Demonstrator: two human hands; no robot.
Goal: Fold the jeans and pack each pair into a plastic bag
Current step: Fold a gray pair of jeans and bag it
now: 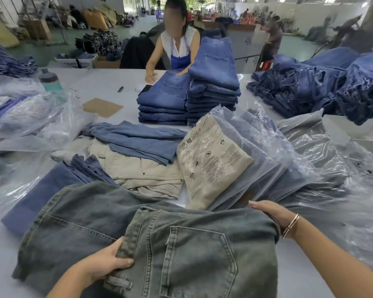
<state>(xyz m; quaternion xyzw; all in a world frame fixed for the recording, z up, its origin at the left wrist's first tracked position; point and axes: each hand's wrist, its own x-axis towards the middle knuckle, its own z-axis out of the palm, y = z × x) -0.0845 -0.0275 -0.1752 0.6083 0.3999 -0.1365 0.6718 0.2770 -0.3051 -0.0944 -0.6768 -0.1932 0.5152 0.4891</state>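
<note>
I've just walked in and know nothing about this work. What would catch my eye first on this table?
Nearest the camera, a pair of faded grey-green denim jeans lies half folded, gripped by the left hand at its edge and the right hand at the far corner. Just beyond it, a fan of clear plastic bags spreads rightward, the top one holding a beige folded garment. Farther back stand two neat stacks of folded blue jeans.

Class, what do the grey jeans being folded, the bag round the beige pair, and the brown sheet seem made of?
Grey jeans: faded denim, judging by weave and stitched seams. Bag: thin clear plastic, glossy and creased. Brown sheet: probably cardboard, flat and matte.
</note>
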